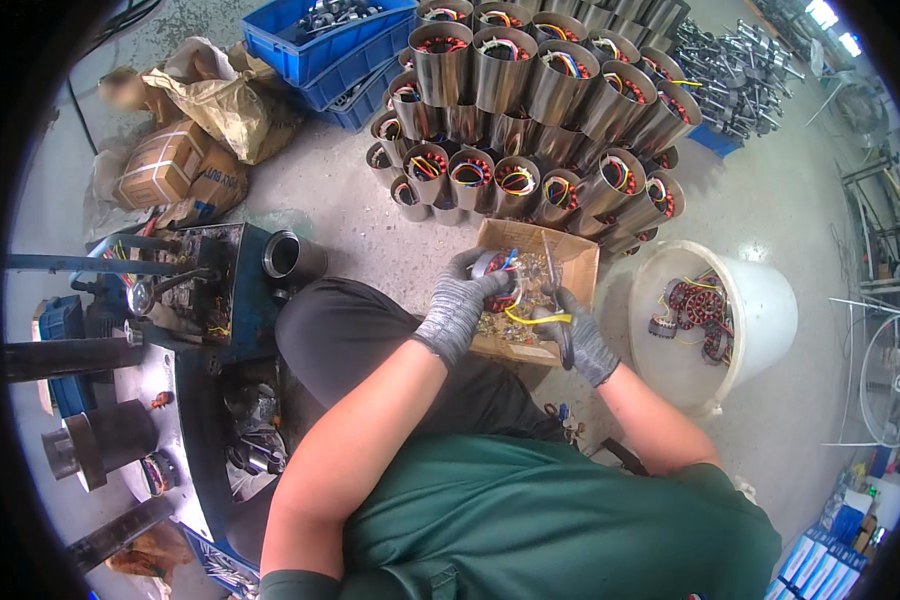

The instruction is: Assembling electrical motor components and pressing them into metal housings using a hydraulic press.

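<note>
My left hand [460, 305], in a grey knit glove, is closed round a small motor stator [492, 268] with red windings. Blue and white leads stick up from it. A yellow lead [538, 319] runs from the stator across to my right hand [585, 340], gloved likewise. That hand is closed on what look like scissors [567, 345]: a dark handle shows below the fingers, and a thin blade points away from me. Under both hands lies an open cardboard box [568, 252] with wire scraps in it.
Stacked metal cylinders [505, 75] with wired stators inside stand ahead. A white bucket [760, 305] holding loose stators lies tipped at the right. On the left are a blue machine [245, 290], a metal cylinder [295, 258], blue crates [315, 60] and a carton [162, 163].
</note>
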{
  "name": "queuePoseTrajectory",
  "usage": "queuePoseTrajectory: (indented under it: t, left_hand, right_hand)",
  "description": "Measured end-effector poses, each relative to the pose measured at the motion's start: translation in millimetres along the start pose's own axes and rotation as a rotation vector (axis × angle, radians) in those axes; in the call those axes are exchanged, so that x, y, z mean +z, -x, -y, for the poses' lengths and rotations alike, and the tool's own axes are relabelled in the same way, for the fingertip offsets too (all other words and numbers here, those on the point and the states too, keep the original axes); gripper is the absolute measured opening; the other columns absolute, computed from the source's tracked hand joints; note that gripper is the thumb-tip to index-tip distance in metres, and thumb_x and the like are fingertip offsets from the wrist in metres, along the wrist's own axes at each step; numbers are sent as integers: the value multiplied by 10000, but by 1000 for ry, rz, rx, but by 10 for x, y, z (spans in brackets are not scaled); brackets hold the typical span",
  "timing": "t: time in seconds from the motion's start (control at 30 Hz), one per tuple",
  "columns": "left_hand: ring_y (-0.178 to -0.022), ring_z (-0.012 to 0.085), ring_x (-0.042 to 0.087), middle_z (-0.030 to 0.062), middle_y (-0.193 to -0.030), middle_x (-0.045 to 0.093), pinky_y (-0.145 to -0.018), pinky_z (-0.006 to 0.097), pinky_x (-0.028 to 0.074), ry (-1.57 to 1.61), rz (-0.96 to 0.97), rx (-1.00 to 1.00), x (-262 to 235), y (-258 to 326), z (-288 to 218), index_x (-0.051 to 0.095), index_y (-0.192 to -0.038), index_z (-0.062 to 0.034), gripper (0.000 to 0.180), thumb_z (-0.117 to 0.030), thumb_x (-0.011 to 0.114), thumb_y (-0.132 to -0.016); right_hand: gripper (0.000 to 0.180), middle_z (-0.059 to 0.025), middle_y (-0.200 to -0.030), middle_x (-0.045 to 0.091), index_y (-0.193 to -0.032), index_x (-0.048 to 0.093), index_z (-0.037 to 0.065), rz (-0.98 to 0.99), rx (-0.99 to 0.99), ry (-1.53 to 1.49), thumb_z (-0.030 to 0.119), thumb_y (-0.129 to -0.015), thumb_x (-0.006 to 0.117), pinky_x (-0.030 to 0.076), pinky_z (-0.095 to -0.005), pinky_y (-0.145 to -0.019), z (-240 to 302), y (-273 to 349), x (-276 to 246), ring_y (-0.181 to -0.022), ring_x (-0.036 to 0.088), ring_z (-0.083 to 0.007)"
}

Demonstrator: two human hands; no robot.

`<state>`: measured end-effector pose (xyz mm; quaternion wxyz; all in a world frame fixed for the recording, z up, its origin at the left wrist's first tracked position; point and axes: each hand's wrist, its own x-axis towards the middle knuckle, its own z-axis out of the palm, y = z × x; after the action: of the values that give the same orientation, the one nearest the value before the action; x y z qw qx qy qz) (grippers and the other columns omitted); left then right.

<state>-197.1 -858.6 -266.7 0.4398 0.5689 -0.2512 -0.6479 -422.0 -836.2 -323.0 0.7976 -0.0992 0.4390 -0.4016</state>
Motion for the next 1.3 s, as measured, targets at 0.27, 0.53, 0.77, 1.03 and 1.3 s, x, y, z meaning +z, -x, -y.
queuePoseTrajectory:
  t: [0.27,0.53,0.77,1.03,1.3]
  left_hand:
    - [-1039,257,704,178,-1231,671,-870,352,600,-18,-29,71,6,-74,91,483,-1416,47,616,-72,768,-883]
    - [-1001,246,713,174,-1214,669,-799,342,616,-78,60,50,51,-57,143,477,-1431,23,632,-67,769,-878]
    - [-1006,249,708,182,-1213,648,-793,336,624,-36,-42,7,115,-55,118,445,-1457,19,630,-48,736,-902]
    - [-971,239,704,187,-1211,640,-803,332,621,-147,-95,9,109,-50,49,443,-1465,5,624,-17,714,-903]
    - [-969,213,690,163,-1158,673,-836,321,603,-203,-19,72,112,-59,74,518,-1410,8,643,13,742,-808]
  right_hand:
    - [577,-151,-1130,682,-1377,570,63,106,-504,1196,267,-892,806,546,-383,-881,31,189,270,-990,684,-251]
    - [523,-162,-1072,705,-1346,610,69,118,-682,1279,275,-900,790,548,-408,-884,77,245,438,-958,697,-314]
    - [438,-54,-968,685,-1392,564,103,84,-491,1033,199,-987,701,531,-308,-694,-196,220,253,-768,646,-146]
    - [414,15,-807,587,-1385,517,116,106,-352,467,114,-998,666,462,-223,-516,-445,81,-15,-625,562,-65]
    - [307,16,-832,616,-1272,588,75,277,-127,775,225,-1013,656,466,-240,-545,13,109,-86,-619,552,-91]
